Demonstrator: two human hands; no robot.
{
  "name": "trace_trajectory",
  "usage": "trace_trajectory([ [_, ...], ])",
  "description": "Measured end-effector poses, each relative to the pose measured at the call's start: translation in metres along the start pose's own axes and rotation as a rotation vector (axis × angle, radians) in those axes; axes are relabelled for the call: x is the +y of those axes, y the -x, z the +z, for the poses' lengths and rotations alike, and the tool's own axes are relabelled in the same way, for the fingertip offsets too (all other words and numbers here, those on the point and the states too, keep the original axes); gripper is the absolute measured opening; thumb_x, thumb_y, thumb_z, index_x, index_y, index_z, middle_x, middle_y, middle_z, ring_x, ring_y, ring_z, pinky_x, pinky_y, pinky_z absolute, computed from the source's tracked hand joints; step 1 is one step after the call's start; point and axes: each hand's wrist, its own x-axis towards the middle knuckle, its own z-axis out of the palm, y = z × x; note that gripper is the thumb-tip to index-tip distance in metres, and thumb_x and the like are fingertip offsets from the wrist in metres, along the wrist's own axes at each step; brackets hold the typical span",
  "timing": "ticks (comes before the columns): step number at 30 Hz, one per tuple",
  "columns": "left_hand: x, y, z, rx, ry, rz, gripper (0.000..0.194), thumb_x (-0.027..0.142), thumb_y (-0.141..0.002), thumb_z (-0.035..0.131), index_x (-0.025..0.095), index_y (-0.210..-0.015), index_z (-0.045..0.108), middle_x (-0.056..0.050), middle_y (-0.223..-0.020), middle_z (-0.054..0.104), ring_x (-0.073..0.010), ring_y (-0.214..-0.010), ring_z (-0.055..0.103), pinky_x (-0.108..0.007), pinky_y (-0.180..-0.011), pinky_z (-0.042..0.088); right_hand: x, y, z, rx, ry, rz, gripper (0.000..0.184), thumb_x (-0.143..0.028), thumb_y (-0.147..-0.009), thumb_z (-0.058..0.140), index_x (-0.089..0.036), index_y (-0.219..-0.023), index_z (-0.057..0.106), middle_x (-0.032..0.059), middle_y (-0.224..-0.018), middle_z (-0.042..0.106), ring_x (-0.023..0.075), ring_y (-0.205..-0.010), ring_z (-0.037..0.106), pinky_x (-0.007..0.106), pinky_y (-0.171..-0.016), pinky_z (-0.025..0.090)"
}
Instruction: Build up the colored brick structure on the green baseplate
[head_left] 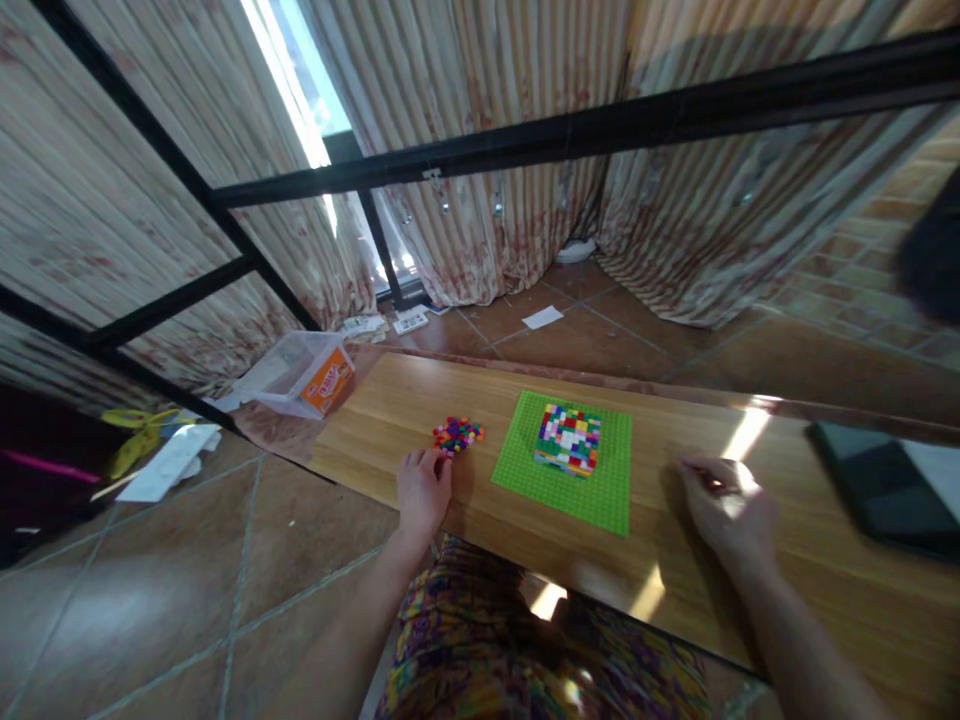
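A long, narrow table [390,400] stands over a tiled floor [300,580]; any small piece nudged past the near edge would likely drop and skitter across the hard surface. On the table lies a green plate [517,460], which looks thin and light enough to slide if a forearm caught it. The right hand [727,505] is over the table, apart from the plate on its right side, fingers curled inward; blur and sunlight hide whether it grips anything, and that glare could make a tiny piece easy to lose. The left hand [424,490] is beside the plate's left side, fingertips bent close at the near edge of the loose bricks [457,435]; whether they pinch one cannot be told. A careless sweep there could scatter the pile. On the plate sits the block [568,440]; uneven pressure might split its layers or seat a piece crookedly.

Behind everything hang curtains [465,120] of pleated, striped cloth with reddish blotches. The floor is brown tile with pale joints. The table has a smooth, yellowish wood grain with bright patches of sun. The plate is a flat plastic square covered in rows of studs. Past the table's left end is a clear plastic box [300,380] with an orange label. The block is squarish and low, a mosaic of many colours. The bricks are tiny, hard-edged and heaped loosely, mostly red, orange and purple.
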Motion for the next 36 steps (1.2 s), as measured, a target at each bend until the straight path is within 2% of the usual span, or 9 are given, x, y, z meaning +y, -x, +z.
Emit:
trace_trajectory([
  [3, 0.012, -0.001, -0.003, -0.034, 0.055, 0.038, 0.016, 0.024, -0.092, 0.05, 0.02, -0.091, 0.065, -0.007, -0.09, 0.068, -0.0219, -0.085, 0.064, -0.034, -0.076, 0.05, 0.002, 0.0, 0.003, 0.019, -0.015, -0.087, 0.026, -0.045, -0.08, 0.056, -0.023, -0.083, 0.072, 0.0059, -0.09, 0.07, 0.0217, -0.073, 0.063, 0.036, -0.069, 0.049],
  [6, 0.04, -0.006, -0.006, -0.106, 0.165, 0.177, 0.015, 0.023, -0.094, 0.048, 0.02, -0.094, 0.063, -0.005, -0.091, 0.068, -0.0181, -0.08, 0.065, -0.03, -0.072, 0.05, 0.002, 0.0, 0.006, 0.048, 0.003, -0.149, 0.024, -0.04, -0.083, 0.055, -0.023, -0.083, 0.072, 0.0052, -0.087, 0.07, 0.0205, -0.073, 0.062, 0.033, -0.068, 0.048],
  [11, 0.105, -0.023, -0.005, -0.202, 0.231, 0.473, 0.013, 0.022, -0.095, 0.051, 0.021, -0.092, 0.064, -0.003, -0.087, 0.068, -0.0171, -0.083, 0.065, -0.029, -0.076, 0.049, -0.005, 0.0, 0.004, 0.054, 0.0, -0.125, 0.024, -0.038, -0.084, 0.054, -0.023, -0.084, 0.073, 0.0057, -0.088, 0.071, 0.0203, -0.073, 0.063, 0.033, -0.068, 0.048],
  [15, 0.137, -0.035, 0.0, -0.266, 0.227, 0.621, 0.014, 0.021, -0.095, 0.053, 0.021, -0.097, 0.066, -0.004, -0.095, 0.069, -0.017, -0.088, 0.064, -0.03, -0.081, 0.05, -0.01, -0.001, 0.001, 0.041, -0.019, -0.087, 0.025, -0.038, -0.083, 0.054, -0.022, -0.084, 0.073, 0.0063, -0.088, 0.072, 0.0204, -0.073, 0.063, 0.033, -0.068, 0.047],
  [21, 0.151, -0.043, 0.006, -0.293, 0.096, 0.814, 0.019, 0.017, -0.096, 0.051, 0.021, -0.096, 0.069, -0.003, -0.093, 0.071, -0.0171, -0.09, 0.064, -0.035, -0.086, 0.045, -0.011, -0.001, 0.001, 0.026, -0.051, -0.077, 0.025, -0.037, -0.083, 0.054, -0.021, -0.085, 0.073, 0.0068, -0.088, 0.072, 0.0202, -0.073, 0.063, 0.032, -0.068, 0.047],
  [29, 0.158, -0.043, 0.011, -0.258, 0.003, 0.841, 0.019, 0.019, -0.096, 0.049, 0.02, -0.105, 0.066, -0.004, -0.096, 0.073, -0.0191, -0.092, 0.064, -0.039, -0.094, 0.039, -0.013, -0.001, 0.001, 0.024, -0.051, -0.056, 0.024, -0.037, -0.082, 0.054, -0.022, -0.083, 0.073, 0.0069, -0.089, 0.072, 0.0211, -0.074, 0.063, 0.032, -0.067, 0.047],
  [36, 0.154, -0.046, 0.013, -0.259, 0.034, 0.864, 0.014, 0.021, -0.095, 0.053, 0.02, -0.098, 0.067, -0.003, -0.094, 0.074, -0.0183, -0.091, 0.064, -0.039, -0.097, 0.037, -0.012, -0.002, 0.0, -0.003, -0.07, -0.049, 0.024, -0.035, -0.081, 0.055, -0.021, -0.083, 0.073, 0.0067, -0.086, 0.071, 0.0201, -0.07, 0.062, 0.032, -0.065, 0.046],
])
